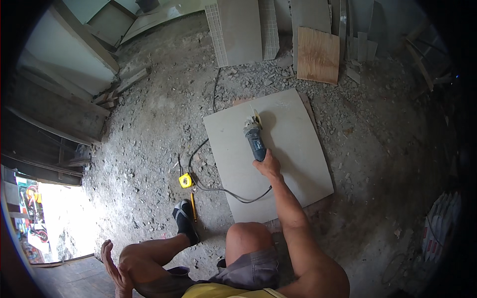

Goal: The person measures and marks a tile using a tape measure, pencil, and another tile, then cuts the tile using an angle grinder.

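My right hand [269,164] is wrapped round the rear end of a dark blue angle grinder [255,142]. Its head and thin disc [257,117] point away from me, over the far part of a large pale square tile [293,149]. Whether the disc touches the tile I cannot tell. A black power cord [229,192] loops over the tile's left edge and onto the ground. Beside my left knee, at the lower left, my left hand [117,272] is raised with its fingers stretched out and nothing in them.
A yellow tape measure [185,180] and a yellow pencil [193,206] lie on the rubble-strewn ground near my foot [185,218]. Tiles [238,32] and a wooden board [318,55] lean at the far wall. Boards [54,104] stand left of a bright doorway [64,218].
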Available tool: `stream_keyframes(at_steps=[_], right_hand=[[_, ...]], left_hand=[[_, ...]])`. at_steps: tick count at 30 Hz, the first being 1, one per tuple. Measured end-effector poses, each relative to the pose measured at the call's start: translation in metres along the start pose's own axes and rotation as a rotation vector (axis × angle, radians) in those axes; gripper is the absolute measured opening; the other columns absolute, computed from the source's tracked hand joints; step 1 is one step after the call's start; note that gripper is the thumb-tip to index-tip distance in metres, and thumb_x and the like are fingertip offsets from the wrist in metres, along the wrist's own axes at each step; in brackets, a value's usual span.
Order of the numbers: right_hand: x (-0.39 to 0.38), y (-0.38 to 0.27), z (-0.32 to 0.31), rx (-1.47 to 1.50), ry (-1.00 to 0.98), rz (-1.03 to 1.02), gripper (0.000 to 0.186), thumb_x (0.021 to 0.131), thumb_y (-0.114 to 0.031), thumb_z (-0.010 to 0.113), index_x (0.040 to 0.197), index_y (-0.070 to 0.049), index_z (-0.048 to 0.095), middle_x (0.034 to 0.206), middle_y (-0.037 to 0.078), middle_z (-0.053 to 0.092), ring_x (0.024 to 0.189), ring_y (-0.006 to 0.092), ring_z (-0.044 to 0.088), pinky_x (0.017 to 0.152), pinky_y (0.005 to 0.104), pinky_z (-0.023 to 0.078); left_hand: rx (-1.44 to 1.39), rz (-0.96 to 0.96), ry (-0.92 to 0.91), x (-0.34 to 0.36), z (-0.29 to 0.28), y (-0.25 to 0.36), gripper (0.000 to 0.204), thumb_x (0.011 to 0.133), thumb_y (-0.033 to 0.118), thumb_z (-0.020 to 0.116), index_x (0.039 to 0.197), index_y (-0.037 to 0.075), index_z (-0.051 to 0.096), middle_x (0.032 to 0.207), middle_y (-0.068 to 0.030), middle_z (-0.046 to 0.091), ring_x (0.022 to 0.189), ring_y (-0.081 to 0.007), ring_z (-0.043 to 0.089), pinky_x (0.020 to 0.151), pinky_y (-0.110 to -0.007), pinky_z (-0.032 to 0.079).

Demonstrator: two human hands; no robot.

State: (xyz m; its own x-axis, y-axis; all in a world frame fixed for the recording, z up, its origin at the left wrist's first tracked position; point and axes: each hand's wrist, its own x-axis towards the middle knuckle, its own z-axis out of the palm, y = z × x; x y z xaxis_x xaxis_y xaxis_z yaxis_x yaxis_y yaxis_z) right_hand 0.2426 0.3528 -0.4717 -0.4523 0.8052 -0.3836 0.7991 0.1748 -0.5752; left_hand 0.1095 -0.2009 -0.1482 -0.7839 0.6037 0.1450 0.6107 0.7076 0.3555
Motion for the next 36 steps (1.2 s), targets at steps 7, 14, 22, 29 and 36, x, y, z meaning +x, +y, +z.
stream_keyframes(at_steps=[7, 14, 22, 29, 36], right_hand=[[0.022, -0.012, 0.003, 0.008, -0.003, 0.007, 0.077, 0.072, -0.039, 0.072, 0.134, 0.000, 0.047, 0.113, 0.025, 0.068, 0.104, 0.0424, 0.067, 0.093, 0.0484, 0.052], [0.048, -0.024, 0.007, -0.017, -0.007, 0.016, 0.083, 0.072, -0.041, 0.071, 0.139, 0.000, 0.044, 0.116, 0.025, 0.067, 0.107, 0.0418, 0.066, 0.094, 0.0478, 0.052], [0.076, -0.040, 0.008, -0.005, 0.012, -0.013, 0.079, 0.071, -0.040, 0.073, 0.134, -0.002, 0.047, 0.114, 0.024, 0.068, 0.106, 0.0411, 0.067, 0.094, 0.0474, 0.052], [0.087, -0.051, 0.011, 0.000, 0.020, 0.009, 0.076, 0.072, -0.040, 0.072, 0.133, -0.003, 0.046, 0.111, 0.023, 0.069, 0.103, 0.0406, 0.068, 0.093, 0.0470, 0.053], [0.092, -0.054, 0.011, -0.008, 0.022, -0.005, 0.079, 0.072, -0.040, 0.072, 0.135, -0.001, 0.045, 0.109, 0.023, 0.070, 0.102, 0.0396, 0.069, 0.092, 0.0459, 0.053]], left_hand=[[-0.047, -0.049, -0.023, 0.001, -0.002, 0.000, 0.079, 0.099, 0.064, 0.038, 0.142, -0.002, 0.043, 0.146, -0.0235, 0.044, 0.139, -0.0385, 0.040, 0.116, -0.051, 0.027], [-0.057, -0.086, -0.005, 0.002, 0.000, 0.004, 0.081, 0.098, 0.066, 0.038, 0.142, -0.002, 0.044, 0.146, -0.0230, 0.045, 0.139, -0.0377, 0.039, 0.116, -0.050, 0.027], [-0.045, -0.083, -0.018, -0.002, -0.003, -0.007, 0.080, 0.099, 0.065, 0.038, 0.141, -0.002, 0.045, 0.145, -0.0232, 0.046, 0.139, -0.0380, 0.040, 0.116, -0.050, 0.027], [-0.007, -0.094, -0.052, -0.005, -0.008, -0.015, 0.078, 0.099, 0.063, 0.038, 0.140, -0.003, 0.045, 0.144, -0.0233, 0.046, 0.138, -0.0383, 0.041, 0.115, -0.051, 0.028], [-0.032, -0.091, -0.052, -0.002, -0.007, -0.019, 0.078, 0.099, 0.062, 0.038, 0.140, -0.004, 0.045, 0.144, -0.0236, 0.046, 0.139, -0.0386, 0.040, 0.116, -0.051, 0.027]])
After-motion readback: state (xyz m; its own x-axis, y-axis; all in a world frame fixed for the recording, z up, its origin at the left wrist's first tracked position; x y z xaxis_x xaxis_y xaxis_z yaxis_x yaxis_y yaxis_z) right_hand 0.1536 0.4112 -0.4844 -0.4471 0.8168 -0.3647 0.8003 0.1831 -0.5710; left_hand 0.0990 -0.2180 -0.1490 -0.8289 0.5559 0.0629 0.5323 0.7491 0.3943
